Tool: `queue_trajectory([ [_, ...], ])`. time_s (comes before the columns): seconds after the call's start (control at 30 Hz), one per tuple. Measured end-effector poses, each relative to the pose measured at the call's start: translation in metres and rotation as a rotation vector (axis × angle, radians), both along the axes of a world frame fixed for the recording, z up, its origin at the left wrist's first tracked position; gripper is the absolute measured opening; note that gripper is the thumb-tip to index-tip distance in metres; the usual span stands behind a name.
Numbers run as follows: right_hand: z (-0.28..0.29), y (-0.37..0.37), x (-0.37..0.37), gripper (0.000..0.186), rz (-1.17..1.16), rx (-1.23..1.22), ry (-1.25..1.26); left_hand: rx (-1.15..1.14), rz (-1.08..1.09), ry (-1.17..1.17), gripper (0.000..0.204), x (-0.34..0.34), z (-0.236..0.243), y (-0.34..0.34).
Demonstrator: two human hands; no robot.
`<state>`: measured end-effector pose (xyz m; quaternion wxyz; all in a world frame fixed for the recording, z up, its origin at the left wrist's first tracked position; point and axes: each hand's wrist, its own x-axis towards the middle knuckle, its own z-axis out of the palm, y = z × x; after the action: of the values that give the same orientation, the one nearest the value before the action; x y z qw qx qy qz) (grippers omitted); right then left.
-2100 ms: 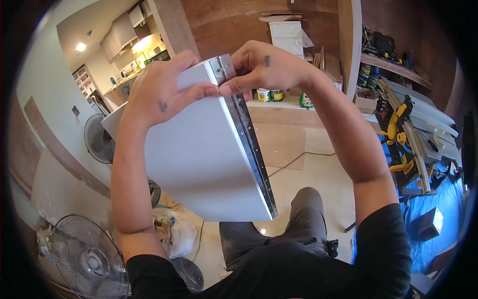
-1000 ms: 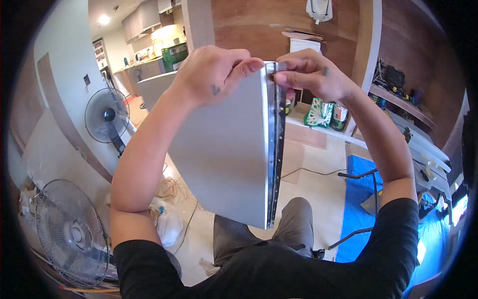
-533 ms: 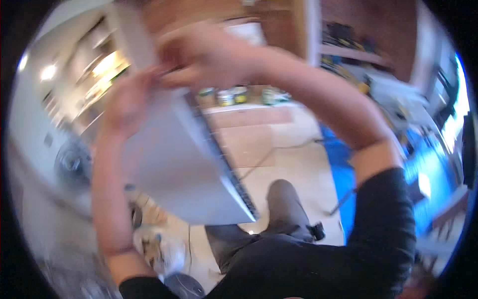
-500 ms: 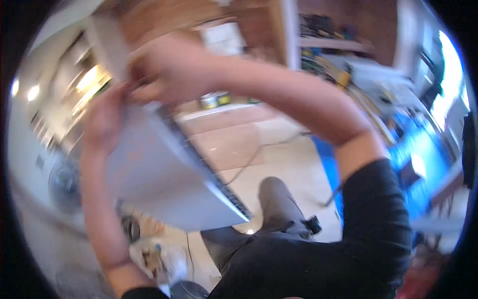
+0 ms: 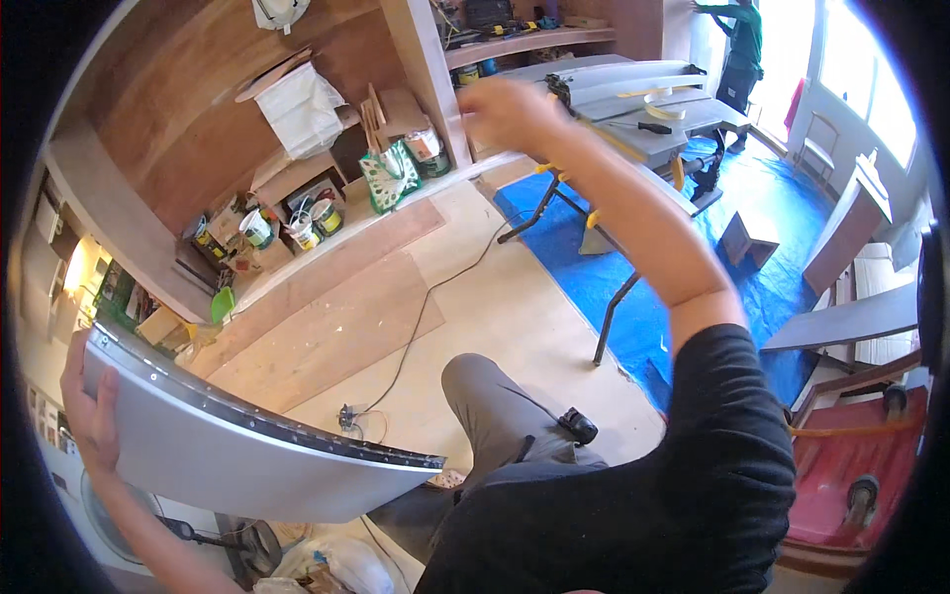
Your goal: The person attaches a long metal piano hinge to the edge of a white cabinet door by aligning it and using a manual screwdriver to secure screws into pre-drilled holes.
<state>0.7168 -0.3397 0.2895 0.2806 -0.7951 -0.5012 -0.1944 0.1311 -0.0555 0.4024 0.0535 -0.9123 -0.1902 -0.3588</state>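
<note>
Panel [image 5: 247,465], pale and flat, is at the left of the person's lap, its near end gripped by the left hand [image 5: 94,406], thumb across the face. A dark perforated metal strip [image 5: 257,410] lines its far edge; its right corner overlaps the trousers in view. The right hand [image 5: 510,114] is raised well apart, fingers curled; whether it grips anything, I cannot tell. Beyond the panel's strip spreads pale floor [image 5: 470,327], crossed by a cord [image 5: 426,312]. Farther past the panel stand paint cans [image 5: 302,234]; well to its right, a blue sheet [image 5: 792,203].
</note>
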Motion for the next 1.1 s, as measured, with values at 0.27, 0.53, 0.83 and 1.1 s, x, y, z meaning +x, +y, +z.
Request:
queue_trajectory([
  [0.27,-0.141,-0.244,0.372,0.045,-0.456,-0.505,-0.245,0.013,0.095,-0.083,0.065,0.006,-0.018,0.010],
  [0.53,-0.142,-0.238,0.355,0.031,-0.374,0.047,-0.072,-0.056,-0.052,-0.070,0.051,0.009,0.012,-0.055],
  [0.83,0.018,0.016,-0.041,0.029,0.558,0.230,0.247,-0.089,-0.060,-0.083,0.053,0.033,0.014,-0.077],
  [1.1,0.118,0.098,-0.282,0.014,1.107,0.305,0.059,0.096,-0.016,-0.118,0.066,0.029,0.009,-0.092],
])
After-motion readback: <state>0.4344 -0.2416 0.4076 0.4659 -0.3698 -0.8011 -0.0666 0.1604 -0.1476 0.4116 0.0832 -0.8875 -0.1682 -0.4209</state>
